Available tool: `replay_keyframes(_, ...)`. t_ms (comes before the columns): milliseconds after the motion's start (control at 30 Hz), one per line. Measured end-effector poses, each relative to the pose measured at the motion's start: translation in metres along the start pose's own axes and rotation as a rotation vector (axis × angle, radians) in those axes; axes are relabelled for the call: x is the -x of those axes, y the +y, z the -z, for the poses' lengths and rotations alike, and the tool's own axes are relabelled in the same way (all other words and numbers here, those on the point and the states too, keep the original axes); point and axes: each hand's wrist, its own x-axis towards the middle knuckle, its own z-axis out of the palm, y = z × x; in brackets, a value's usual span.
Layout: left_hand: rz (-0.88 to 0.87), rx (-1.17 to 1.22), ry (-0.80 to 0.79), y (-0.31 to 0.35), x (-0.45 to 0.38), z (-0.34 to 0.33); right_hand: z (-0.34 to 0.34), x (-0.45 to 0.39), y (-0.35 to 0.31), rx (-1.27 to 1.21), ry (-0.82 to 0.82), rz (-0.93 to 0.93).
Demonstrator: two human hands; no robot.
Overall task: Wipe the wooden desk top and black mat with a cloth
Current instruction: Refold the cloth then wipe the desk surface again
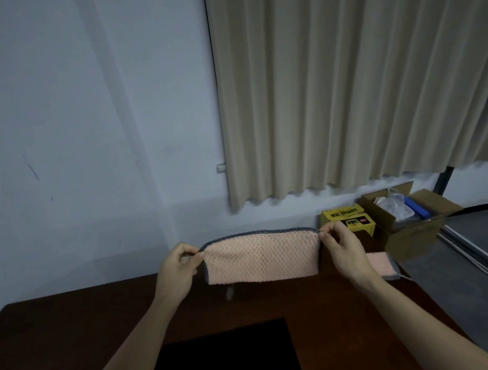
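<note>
Wooden desk top [74, 332]: dark brown, fills lower frame, runs back to the wall. No streaks or damp patches readable in this dim light, so can't tell if any part is wiped.

Black mat [227, 354]: lies flat on desk at near edge, btwn the 2 forearms. Nothing on it. No sign of wiping either.

Cloth [260, 258]: peach, waffle texture, dark stitched trim along top and left edge. Held up in the air above the far part of the desk, stretched flat, looks doubled over. Not touching desk or mat.

Left hand [175, 270]: thumb + fingers pinch cloth's upper left corner.

Right hand [342, 253]: pinches upper right corner the same way. Both grips narrow, on fabric only.

Far right: open cardboard box [410, 220], yellow box [347, 220] beside it, a 2nd peach cloth [380, 263] lying on the desk corner.

Judgement: prep stage, cloth being folded or squared. Wiping seems not yet begun; both surfaces left, approx 0 of 2 done.
</note>
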Motion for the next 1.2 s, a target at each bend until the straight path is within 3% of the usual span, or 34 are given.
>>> replay_keyframes(267,0.038,0.088,-0.111,-0.007,0.002,-0.008,0.004,-0.004,0.010,0.012,0.020,-0.038)
replay_keyframes(700,0.100,0.032,-0.105,-0.032,0.013,-0.035,0.001,0.007,0.040,0.051,-0.039,-0.163)
replay_keyframes(1000,0.110,0.044,-0.125,-0.006,0.026,-0.097,-0.037,0.001,0.022,-0.051,-0.154,-0.279)
replay_keyframes(1200,0.049,0.085,-0.232,0.016,0.030,-0.124,-0.068,0.001,0.008,-0.145,-0.301,-0.217)
